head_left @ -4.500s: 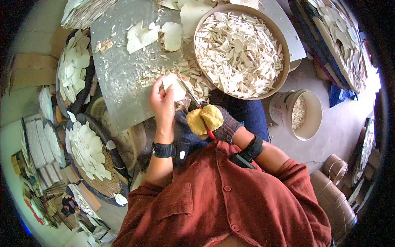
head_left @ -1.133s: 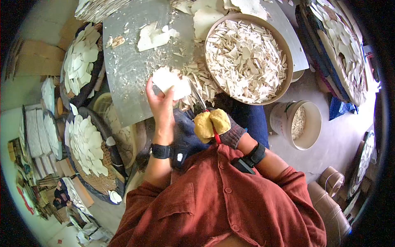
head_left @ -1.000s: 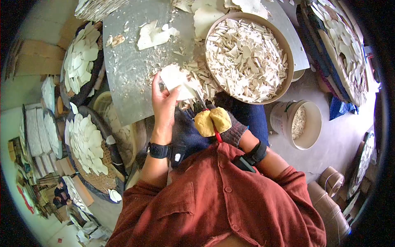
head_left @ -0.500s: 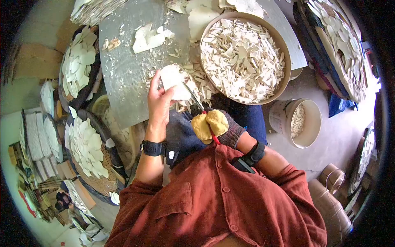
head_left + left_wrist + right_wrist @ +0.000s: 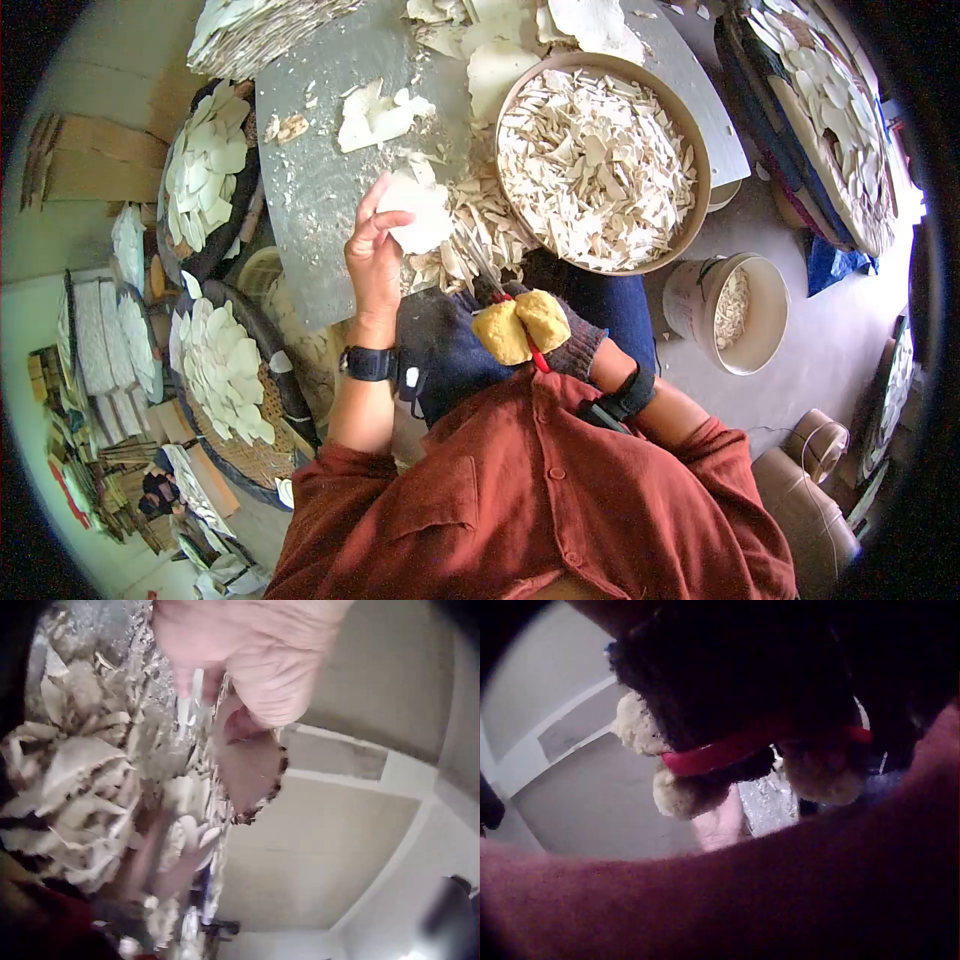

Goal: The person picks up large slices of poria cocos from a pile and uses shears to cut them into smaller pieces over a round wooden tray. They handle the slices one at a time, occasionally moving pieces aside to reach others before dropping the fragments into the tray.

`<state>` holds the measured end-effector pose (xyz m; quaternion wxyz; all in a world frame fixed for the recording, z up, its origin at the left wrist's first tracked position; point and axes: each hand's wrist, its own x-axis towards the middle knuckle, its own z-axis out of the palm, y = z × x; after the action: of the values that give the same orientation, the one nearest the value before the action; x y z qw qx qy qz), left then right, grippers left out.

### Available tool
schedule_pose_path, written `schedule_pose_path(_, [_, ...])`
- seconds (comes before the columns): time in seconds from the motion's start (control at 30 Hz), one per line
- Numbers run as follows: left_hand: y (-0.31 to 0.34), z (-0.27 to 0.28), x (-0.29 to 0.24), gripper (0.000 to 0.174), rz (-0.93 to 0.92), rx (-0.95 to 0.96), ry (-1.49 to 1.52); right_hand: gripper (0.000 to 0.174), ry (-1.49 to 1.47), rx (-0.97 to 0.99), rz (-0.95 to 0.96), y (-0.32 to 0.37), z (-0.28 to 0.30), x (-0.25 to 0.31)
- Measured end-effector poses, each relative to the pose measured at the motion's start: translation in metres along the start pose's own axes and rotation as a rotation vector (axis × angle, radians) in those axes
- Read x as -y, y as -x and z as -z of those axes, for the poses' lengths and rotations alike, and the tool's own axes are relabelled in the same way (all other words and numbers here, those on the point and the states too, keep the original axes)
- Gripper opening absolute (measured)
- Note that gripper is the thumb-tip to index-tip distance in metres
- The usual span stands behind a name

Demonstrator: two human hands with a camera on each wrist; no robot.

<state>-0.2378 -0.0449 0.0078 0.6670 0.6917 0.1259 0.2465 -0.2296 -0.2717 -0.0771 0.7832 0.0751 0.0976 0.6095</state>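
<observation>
My bare left hand (image 5: pixel 375 265) pinches a thin, pale flat piece (image 5: pixel 418 215) over the near part of the metal table. In the left wrist view the same piece (image 5: pixel 251 772) shows a ragged dark brown edge under the thumb. My right hand (image 5: pixel 575 345), in a grey knit glove, grips scissors (image 5: pixel 480 258) with red handles. Thick yellow padding (image 5: pixel 520 325) wraps those handles. The blades point up and left, beside the held piece. In the right wrist view the red handle (image 5: pixel 720 754) and padding show, while dark cloth and glove hide most of the hand.
A round tray (image 5: pixel 703 190) of pale chips stands to the right on the metal table (image 5: pixel 310 215). Loose scraps (image 5: pixel 480 215) lie between. A bucket (image 5: pixel 770 325) with chips stands on the floor at right. Baskets of pale discs (image 5: pixel 215 370) stand at left.
A pale piece that lay on the table 4.5 seconds ago is gone from there, and the left hand holds a wider piece than then. Its fingers have since shifted on it.
</observation>
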Motion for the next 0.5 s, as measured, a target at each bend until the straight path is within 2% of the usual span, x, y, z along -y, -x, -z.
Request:
schedule_pose_path(0.1, [0.004,-0.002,0.006,0.023,-0.150,-0.006,-0.223,0.025,-0.051,0.095,-0.010,-0.007,-0.008,-0.001])
schedule_pose_path(0.17, [0.009,-0.006,0.005,0.024,-0.239,0.016,-0.358,0.024,0.146,0.182,0.093,-0.009,-0.010,-0.002])
schedule_pose_path(0.23, [0.012,-0.008,0.004,0.025,-0.298,0.024,-0.440,0.023,0.240,0.161,0.132,-0.010,-0.007,-0.004])
schedule_pose_path(0.37, [0.015,-0.013,0.008,0.024,-0.297,0.028,-0.376,0.021,0.045,0.017,0.023,-0.005,-0.005,-0.002])
schedule_pose_path(0.5, [0.016,-0.013,0.013,0.024,-0.268,0.043,-0.337,0.020,0.025,0.083,0.045,-0.001,-0.011,-0.003])
